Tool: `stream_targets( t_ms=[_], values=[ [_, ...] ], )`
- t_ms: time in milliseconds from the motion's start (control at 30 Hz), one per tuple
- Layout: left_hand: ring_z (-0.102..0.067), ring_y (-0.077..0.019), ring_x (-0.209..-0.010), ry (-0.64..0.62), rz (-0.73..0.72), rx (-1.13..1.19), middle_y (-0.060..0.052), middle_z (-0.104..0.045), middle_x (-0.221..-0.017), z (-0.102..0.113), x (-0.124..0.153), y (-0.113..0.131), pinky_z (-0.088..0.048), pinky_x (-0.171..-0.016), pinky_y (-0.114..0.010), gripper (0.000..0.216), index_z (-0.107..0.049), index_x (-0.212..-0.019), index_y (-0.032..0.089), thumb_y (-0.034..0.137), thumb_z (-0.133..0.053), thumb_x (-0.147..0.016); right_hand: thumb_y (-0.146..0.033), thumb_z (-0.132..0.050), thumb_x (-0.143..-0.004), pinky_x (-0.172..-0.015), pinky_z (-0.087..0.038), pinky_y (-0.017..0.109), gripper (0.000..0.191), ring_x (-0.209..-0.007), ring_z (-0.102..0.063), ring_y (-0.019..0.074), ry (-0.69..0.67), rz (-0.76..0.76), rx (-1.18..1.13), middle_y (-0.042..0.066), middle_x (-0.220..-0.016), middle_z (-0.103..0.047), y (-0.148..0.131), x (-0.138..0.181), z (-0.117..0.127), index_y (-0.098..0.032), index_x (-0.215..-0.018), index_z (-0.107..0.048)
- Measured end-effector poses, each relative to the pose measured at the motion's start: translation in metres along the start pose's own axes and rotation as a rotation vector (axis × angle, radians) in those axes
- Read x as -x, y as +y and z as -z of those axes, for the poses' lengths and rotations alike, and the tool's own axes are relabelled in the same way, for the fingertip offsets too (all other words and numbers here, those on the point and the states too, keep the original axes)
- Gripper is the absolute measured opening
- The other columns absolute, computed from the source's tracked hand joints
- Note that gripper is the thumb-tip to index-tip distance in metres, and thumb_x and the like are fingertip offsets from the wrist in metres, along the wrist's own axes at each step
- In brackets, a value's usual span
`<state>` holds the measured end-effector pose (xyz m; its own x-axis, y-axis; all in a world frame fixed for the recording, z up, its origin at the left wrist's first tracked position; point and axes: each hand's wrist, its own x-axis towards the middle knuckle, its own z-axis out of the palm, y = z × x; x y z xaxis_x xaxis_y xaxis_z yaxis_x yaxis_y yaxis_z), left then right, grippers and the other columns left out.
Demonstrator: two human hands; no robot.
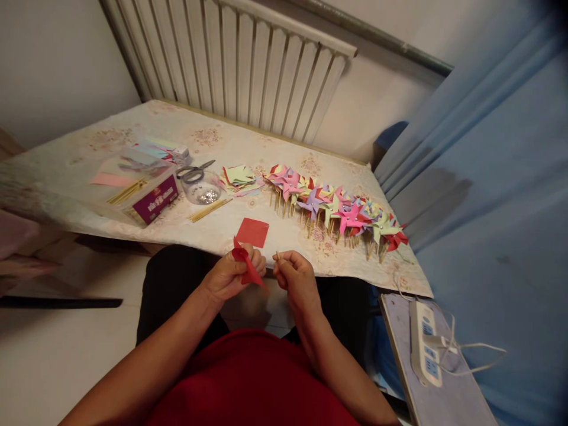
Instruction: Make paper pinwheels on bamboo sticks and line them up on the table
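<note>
Above my lap at the table's front edge, my left hand (pixel 225 277) is closed on a folded red paper pinwheel (pixel 251 270). My right hand (pixel 298 273), just to the right, pinches a thin wooden stick (pixel 277 255); only its tip shows above the fingertips. A small gap separates the two hands. A red paper square (pixel 258 231) lies flat on the table just beyond my left hand. Farther back are a few loose wooden sticks (pixel 210 210) and a clear bowl (pixel 190 195) of small shiny pieces, with scissors (pixel 195 171) resting across its rim.
Finished paper pinwheels (pixel 350 218) stand in a crowded row on the right. A stack of coloured paper (pixel 239 176) sits at mid-table. To the left is a clear box with a purple label (pixel 156 201). A power strip (pixel 426 346) lies lower right. Another person's hand (pixel 31 266) shows at left.
</note>
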<state>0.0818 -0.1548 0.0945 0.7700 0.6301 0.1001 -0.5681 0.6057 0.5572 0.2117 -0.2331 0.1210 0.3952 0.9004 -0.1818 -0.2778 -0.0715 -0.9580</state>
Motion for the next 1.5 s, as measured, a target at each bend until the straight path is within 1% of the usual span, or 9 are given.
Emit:
stream_targets(
  t_ms=[233, 433, 600, 767, 933, 1100, 1267, 1400, 1500],
  values=[
    [-0.045, -0.0088, -0.055, 0.004, -0.004, -0.004, 0.004, -0.049, -0.058, -0.0007, 0.0003, 0.0, -0.037, -0.057, -0.026, 0.037, -0.05, -0.061, 0.017, 0.02, -0.086, -0.063, -0.036, -0.063, -0.072, -0.041, -0.013, 0.022, 0.018, -0.038, -0.027, 0.0045, -0.001, -0.014, -0.014, -0.008, -0.051, -0.049, 0.0, -0.0005, -0.0003, -0.02, -0.07, -0.055],
    [-0.046, -0.0091, -0.057, 0.011, 0.006, -0.002, 0.004, -0.051, -0.059, 0.0012, 0.001, -0.0001, -0.037, -0.057, -0.025, 0.035, -0.051, -0.063, 0.017, 0.02, -0.086, -0.063, -0.035, -0.064, -0.07, -0.042, -0.014, 0.022, 0.018, -0.039, -0.028, 0.0044, -0.009, -0.014, -0.038, -0.007, -0.056, -0.054, 0.001, -0.0007, 0.0006, -0.019, -0.076, -0.058],
    [-0.046, -0.0091, -0.056, 0.004, -0.001, 0.003, 0.004, -0.051, -0.059, 0.0009, 0.0006, -0.0004, -0.036, -0.057, -0.026, 0.034, -0.052, -0.062, 0.017, 0.02, -0.085, -0.064, -0.038, -0.065, -0.072, -0.041, -0.013, 0.022, 0.021, -0.038, -0.025, 0.0046, 0.013, -0.036, -0.037, -0.008, -0.051, -0.049, 0.004, -0.0028, 0.0008, -0.02, -0.071, -0.055],
    [-0.045, -0.0093, -0.056, 0.007, 0.012, -0.004, 0.004, -0.05, -0.058, 0.0017, 0.0, -0.0009, -0.036, -0.056, -0.026, 0.033, -0.052, -0.062, 0.017, 0.02, -0.085, -0.064, -0.034, -0.065, -0.069, -0.041, -0.013, 0.022, 0.018, -0.038, -0.026, 0.0045, 0.003, -0.033, -0.066, -0.007, -0.054, -0.054, 0.0037, -0.0038, 0.0012, -0.019, -0.077, -0.059],
    [-0.046, -0.0092, -0.056, 0.011, 0.0, 0.004, 0.004, -0.05, -0.058, 0.0025, -0.0007, -0.0017, -0.035, -0.056, -0.026, 0.035, -0.05, -0.061, 0.017, 0.018, -0.085, -0.063, -0.037, -0.066, -0.069, -0.041, -0.013, 0.022, 0.02, -0.038, -0.025, 0.0044, 0.027, -0.044, -0.062, -0.008, -0.051, -0.052, 0.0038, -0.0049, 0.0021, -0.02, -0.073, -0.056],
    [-0.046, -0.0093, -0.056, 0.002, 0.006, 0.007, 0.004, -0.05, -0.058, 0.0022, -0.0008, -0.0014, -0.036, -0.057, -0.026, 0.033, -0.052, -0.062, 0.016, 0.018, -0.085, -0.064, -0.035, -0.066, -0.067, -0.041, -0.013, 0.022, 0.019, -0.038, -0.027, 0.0041, 0.027, -0.037, -0.075, -0.006, -0.054, -0.056, 0.0059, -0.0066, 0.0027, -0.019, -0.075, -0.059],
    [-0.046, -0.0095, -0.057, 0.002, 0.008, 0.011, 0.004, -0.049, -0.059, 0.0039, -0.0003, -0.0022, -0.036, -0.057, -0.025, 0.032, -0.054, -0.064, 0.016, 0.019, -0.086, -0.064, -0.036, -0.067, -0.068, -0.041, -0.012, 0.022, 0.02, -0.038, -0.026, 0.004, 0.047, -0.037, -0.072, -0.007, -0.052, -0.054, 0.0055, -0.0063, 0.0025, -0.019, -0.071, -0.056],
    [-0.045, -0.0096, -0.057, -0.002, 0.008, -0.002, 0.004, -0.048, -0.059, 0.0048, 0.0001, -0.0026, -0.035, -0.057, -0.026, 0.032, -0.054, -0.064, 0.016, 0.02, -0.085, -0.065, -0.033, -0.066, -0.067, -0.042, -0.013, 0.022, 0.018, -0.039, -0.027, 0.0044, 0.035, -0.034, -0.082, -0.006, -0.055, -0.055, 0.0044, -0.0048, 0.0022, -0.019, -0.076, -0.059],
    [-0.044, -0.0097, -0.057, -0.006, 0.012, -0.01, 0.004, -0.047, -0.058, 0.0038, 0.0003, -0.0023, -0.035, -0.057, -0.026, 0.033, -0.053, -0.063, 0.016, 0.021, -0.086, -0.064, -0.035, -0.066, -0.069, -0.042, -0.012, 0.022, 0.019, -0.039, -0.026, 0.0043, 0.04, -0.035, -0.09, -0.007, -0.053, -0.053, 0.0056, -0.005, 0.0026, -0.019, -0.075, -0.058]
  ],
)
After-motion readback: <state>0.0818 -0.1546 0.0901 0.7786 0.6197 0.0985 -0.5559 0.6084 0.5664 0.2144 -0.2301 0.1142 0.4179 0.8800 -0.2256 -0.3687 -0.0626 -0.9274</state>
